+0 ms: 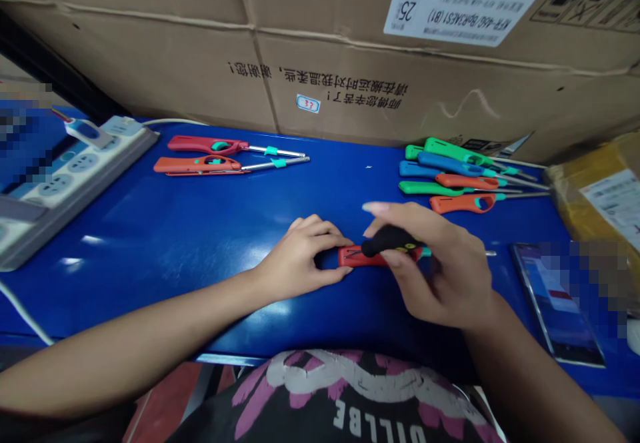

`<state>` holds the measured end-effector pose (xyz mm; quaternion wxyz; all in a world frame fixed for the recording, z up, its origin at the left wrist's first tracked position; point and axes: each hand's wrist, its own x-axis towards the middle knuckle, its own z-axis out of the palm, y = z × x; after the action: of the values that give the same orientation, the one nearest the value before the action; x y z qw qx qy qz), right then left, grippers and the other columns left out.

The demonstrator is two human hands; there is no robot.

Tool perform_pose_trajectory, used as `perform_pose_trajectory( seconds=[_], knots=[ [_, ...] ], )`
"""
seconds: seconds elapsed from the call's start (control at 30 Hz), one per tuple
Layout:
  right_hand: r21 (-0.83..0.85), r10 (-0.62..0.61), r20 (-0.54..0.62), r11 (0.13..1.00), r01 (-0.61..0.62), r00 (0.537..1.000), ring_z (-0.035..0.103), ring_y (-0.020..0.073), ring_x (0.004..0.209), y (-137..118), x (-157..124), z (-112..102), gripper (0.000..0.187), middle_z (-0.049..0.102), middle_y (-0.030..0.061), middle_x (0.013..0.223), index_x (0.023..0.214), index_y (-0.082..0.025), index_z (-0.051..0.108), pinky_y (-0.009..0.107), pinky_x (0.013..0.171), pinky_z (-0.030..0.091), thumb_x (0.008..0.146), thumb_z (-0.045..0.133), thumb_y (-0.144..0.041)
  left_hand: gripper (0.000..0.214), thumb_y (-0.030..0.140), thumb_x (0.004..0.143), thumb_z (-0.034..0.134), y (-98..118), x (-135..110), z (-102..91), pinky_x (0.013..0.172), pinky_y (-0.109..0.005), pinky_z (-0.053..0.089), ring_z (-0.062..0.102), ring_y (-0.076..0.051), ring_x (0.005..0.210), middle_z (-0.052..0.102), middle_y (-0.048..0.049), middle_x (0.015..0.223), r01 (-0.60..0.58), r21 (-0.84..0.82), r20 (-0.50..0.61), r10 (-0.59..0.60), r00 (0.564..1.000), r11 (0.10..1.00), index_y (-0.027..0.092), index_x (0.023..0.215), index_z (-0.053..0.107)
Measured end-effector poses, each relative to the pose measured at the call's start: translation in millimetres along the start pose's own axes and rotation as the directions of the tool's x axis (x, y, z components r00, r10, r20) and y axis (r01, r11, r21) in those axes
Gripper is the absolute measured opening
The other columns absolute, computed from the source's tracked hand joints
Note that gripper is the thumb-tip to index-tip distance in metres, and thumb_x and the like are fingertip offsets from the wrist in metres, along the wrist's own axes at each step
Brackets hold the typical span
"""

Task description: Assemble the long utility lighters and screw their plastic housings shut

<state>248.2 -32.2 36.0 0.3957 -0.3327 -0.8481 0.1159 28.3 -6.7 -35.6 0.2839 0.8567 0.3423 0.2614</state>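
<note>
A red long-nosed lighter (367,257) lies on the blue table in front of me, its metal tube pointing right. My left hand (305,254) pinches the lighter's handle end between thumb and fingers. Above the lighter, my right hand (437,266) grips a screwdriver (393,239) with a black handle and yellow marks. The screwdriver's thin shaft points left and down toward the handle end; whether its tip touches the lighter I cannot tell. The screwdriver and my right hand cover the lighter's middle.
An orange lighter (197,164) and another red one (205,144) lie at the back left. Several coloured lighters (463,211) are grouped at the back right. A power strip (75,183) stands left, a phone (555,303) lies right, and a large cardboard box (190,70) walls off the back.
</note>
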Motion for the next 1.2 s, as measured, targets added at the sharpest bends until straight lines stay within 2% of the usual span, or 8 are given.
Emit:
perform_pose_trajectory(
  seconds=[0.1, 0.27, 0.47, 0.57, 0.77, 0.93, 1.1, 1.2],
  knots=[
    [-0.162, -0.066, -0.074, 0.985, 0.053, 0.995, 0.069, 0.0147, 0.069, -2.8, 0.2, 3.4, 0.034, 0.074, -0.0013, 0.083, 0.127, -0.025, 0.060, 0.027, 0.057, 0.054, 0.095, 0.069, -0.030, 0.027, 0.034, 0.087, 0.075, -0.1, 0.1, -0.2, 0.086, -0.037, 0.039, 0.062, -0.022, 0.099, 0.073, -0.0026, 0.113, 0.003, -0.004, 0.009, -0.003, 1.000, 1.000, 0.024, 0.112, 0.072],
    [-0.091, 0.055, -0.030, 0.994, -0.057, 0.998, 0.073, 0.0191, 0.081, -5.7, -1.8, -2.2, 0.040, 0.076, 0.0058, 0.106, 0.143, -0.025, 0.053, 0.034, 0.068, 0.060, 0.105, 0.043, -0.032, 0.026, 0.033, 0.086, 0.076, 1.4, 0.9, -0.8, 0.088, -0.036, 0.040, 0.061, -0.020, 0.097, 0.073, -0.0015, 0.109, 0.010, -0.016, 0.010, -0.010, 1.000, 1.000, 0.024, 0.110, 0.072],
    [-0.126, 0.012, -0.101, 0.992, -0.024, 0.995, 0.074, 0.0180, 0.079, -1.4, 3.6, -4.2, 0.026, 0.078, 0.0028, 0.097, 0.117, -0.023, 0.067, 0.029, 0.067, 0.061, 0.094, 0.068, -0.035, 0.026, 0.033, 0.086, 0.075, 1.3, 1.0, -1.1, 0.087, -0.036, 0.040, 0.061, -0.020, 0.095, 0.072, -0.0017, 0.106, 0.015, -0.009, 0.015, -0.015, 1.000, 1.000, 0.025, 0.111, 0.073],
    [-0.110, 0.047, -0.100, 0.992, -0.058, 0.994, 0.074, 0.0223, 0.099, -0.5, 4.0, 0.9, 0.042, 0.076, 0.0064, 0.113, 0.137, -0.023, 0.058, 0.034, 0.081, 0.063, 0.097, 0.064, -0.033, 0.024, 0.034, 0.087, 0.075, 1.5, 0.7, -1.1, 0.088, -0.036, 0.040, 0.061, -0.020, 0.096, 0.073, -0.0019, 0.106, 0.031, -0.014, 0.025, -0.031, 0.999, 0.999, 0.025, 0.109, 0.073],
    [-0.262, -0.081, -0.148, 0.964, 0.040, 0.986, 0.071, 0.0167, 0.072, -6.8, -0.3, 4.9, 0.042, 0.076, 0.0000, 0.086, 0.136, -0.027, 0.057, 0.029, 0.060, 0.058, 0.095, 0.068, -0.029, 0.027, 0.033, 0.086, 0.075, 1.9, 1.2, -0.7, 0.088, -0.037, 0.040, 0.062, -0.021, 0.098, 0.073, -0.0021, 0.109, 0.024, -0.020, 0.024, -0.023, 0.999, 1.000, 0.024, 0.111, 0.073],
    [-0.062, -0.042, -0.033, 0.997, 0.040, 0.999, 0.072, 0.0191, 0.093, -8.5, 0.7, 5.6, 0.053, 0.073, 0.0104, 0.114, 0.154, -0.019, 0.039, 0.031, 0.068, 0.058, 0.101, 0.041, -0.017, 0.029, 0.036, 0.086, 0.075, 1.5, 0.7, -0.4, 0.087, -0.038, 0.040, 0.062, -0.022, 0.099, 0.073, -0.0030, 0.110, 0.028, -0.008, 0.016, -0.028, 0.999, 1.000, 0.025, 0.112, 0.073],
    [-0.349, -0.145, -0.175, 0.934, 0.076, 0.974, 0.057, 0.0126, 0.053, -1.3, 1.9, 7.5, 0.016, 0.065, -0.0011, 0.070, 0.104, -0.020, 0.065, 0.028, 0.049, 0.045, 0.089, 0.068, -0.016, 0.024, 0.035, 0.087, 0.074, 1.2, 0.8, -0.6, 0.087, -0.037, 0.040, 0.061, -0.021, 0.097, 0.073, -0.0026, 0.109, 0.044, -0.003, 0.025, -0.044, 0.999, 0.999, 0.025, 0.110, 0.073],
    [-0.349, -0.145, -0.182, 0.934, 0.074, 0.973, 0.067, 0.0170, 0.067, 0.3, 0.2, 6.1, 0.024, 0.071, 0.0022, 0.081, 0.114, -0.019, 0.065, 0.030, 0.056, 0.051, 0.092, 0.057, -0.014, 0.026, 0.035, 0.087, 0.075, 1.9, 1.2, -1.5, 0.088, -0.038, 0.040, 0.061, -0.021, 0.097, 0.073, -0.0025, 0.108, 0.055, -0.010, 0.032, -0.055, 0.998, 0.998, 0.024, 0.111, 0.073]
  ],
)
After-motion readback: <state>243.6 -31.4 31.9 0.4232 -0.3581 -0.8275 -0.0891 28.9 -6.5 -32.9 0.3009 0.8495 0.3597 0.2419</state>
